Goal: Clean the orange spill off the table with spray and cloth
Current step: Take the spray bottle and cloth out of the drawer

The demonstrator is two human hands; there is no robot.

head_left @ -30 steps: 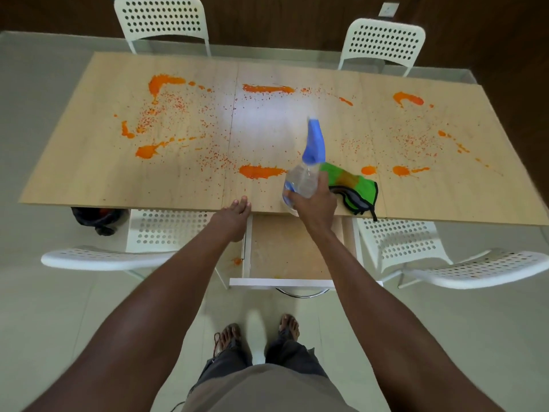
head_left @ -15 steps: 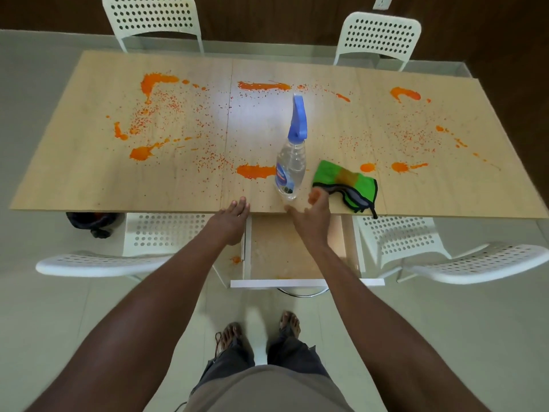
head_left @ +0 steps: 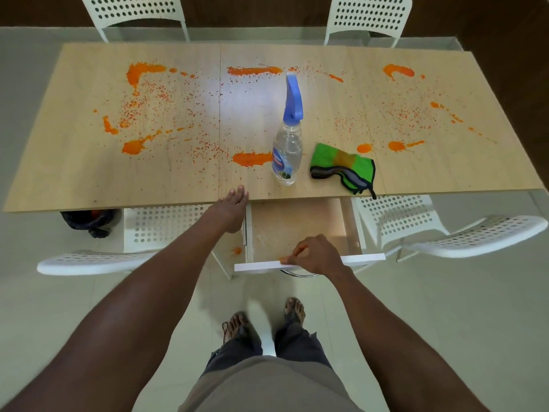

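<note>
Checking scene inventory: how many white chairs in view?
4: two chairs beyond the table, far left and far right; two on the near side, left and right.

Left hand (head_left: 231,207) flat, fingers straight; right hand (head_left: 315,254) curled, gripping.

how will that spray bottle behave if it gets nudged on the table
The spray bottle stands upright, tall and narrow on a small base, so it would probably tip rather than slide. It looks like thin clear plastic with clear contents, so its fill and weight can't be judged. Its round body would likely roll if it fell.
</note>
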